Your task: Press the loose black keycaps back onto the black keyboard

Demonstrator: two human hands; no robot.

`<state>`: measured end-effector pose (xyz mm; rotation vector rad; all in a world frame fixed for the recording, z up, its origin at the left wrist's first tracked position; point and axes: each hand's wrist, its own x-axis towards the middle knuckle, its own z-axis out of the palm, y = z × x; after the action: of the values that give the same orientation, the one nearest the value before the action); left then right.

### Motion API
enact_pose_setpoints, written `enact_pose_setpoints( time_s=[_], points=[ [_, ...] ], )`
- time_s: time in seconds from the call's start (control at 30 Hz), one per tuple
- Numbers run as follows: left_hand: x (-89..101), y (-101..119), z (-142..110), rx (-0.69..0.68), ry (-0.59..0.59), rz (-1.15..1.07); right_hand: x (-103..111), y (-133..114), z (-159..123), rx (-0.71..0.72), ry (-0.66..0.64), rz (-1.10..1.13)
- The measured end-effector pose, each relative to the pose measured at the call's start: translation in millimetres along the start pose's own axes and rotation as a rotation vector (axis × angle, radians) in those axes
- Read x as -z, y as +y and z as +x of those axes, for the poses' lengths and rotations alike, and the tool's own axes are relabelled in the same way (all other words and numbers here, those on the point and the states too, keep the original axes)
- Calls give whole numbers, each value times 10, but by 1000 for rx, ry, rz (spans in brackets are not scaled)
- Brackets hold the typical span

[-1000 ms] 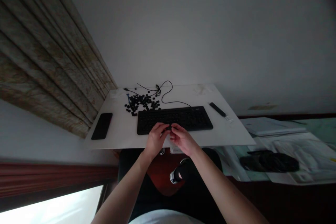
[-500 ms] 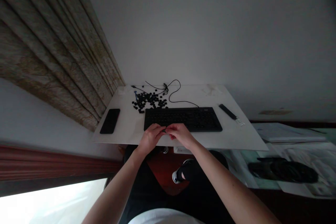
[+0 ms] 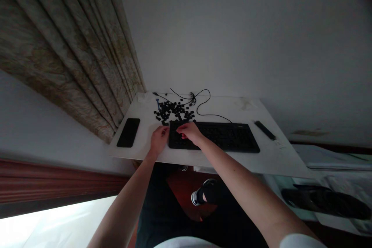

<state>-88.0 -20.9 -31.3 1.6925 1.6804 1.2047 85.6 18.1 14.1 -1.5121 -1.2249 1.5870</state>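
Observation:
A black keyboard [image 3: 221, 136] lies on the white table, many of its keys hard to make out in the dim light. Over its left end, my right hand [image 3: 190, 131] is closed in a pinch with the fingertips pointing left. What it pinches, if anything, is too small to tell. Just beside the keyboard's left edge, my left hand [image 3: 158, 140] has its fingers curled together near the tabletop; I cannot see what is between them. Behind both hands, a heap of loose black keycaps [image 3: 174, 110] is spread on the table.
A black phone [image 3: 128, 132] lies at the table's left. A small blue tool [image 3: 157, 103] rests by the keycaps. The keyboard's cable [image 3: 203, 102] loops along the back. To the right lies a dark slim object [image 3: 265, 130]. A patterned curtain [image 3: 116, 58] hangs at left.
My hands, together at the keyboard's front edge before, have parted. The right moved forward over the keyboard's left end, the left to beside its left edge. The view has shifted slightly.

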Motion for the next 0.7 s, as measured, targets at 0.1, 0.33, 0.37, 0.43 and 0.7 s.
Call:
enact_pose_setpoints(
  time_s=[0.1, 0.33, 0.37, 0.43, 0.7],
  points=[
    [16, -6, -20, -23, -51, 1, -77, -21, 103, 5, 9, -52],
    [38, 14, -21, -19, -84, 40, -96, -57, 201, 3, -23, -198],
    [35, 16, -21, -17, -84, 44, -99, -61, 209, -1, -26, -214],
    [31, 16, -20, -14, -84, 46, -108, -66, 227, -9, -29, -244],
    [11, 7, 47, 109, -103, 48, -130, -46, 305, -14, -43, -314]
  ],
)
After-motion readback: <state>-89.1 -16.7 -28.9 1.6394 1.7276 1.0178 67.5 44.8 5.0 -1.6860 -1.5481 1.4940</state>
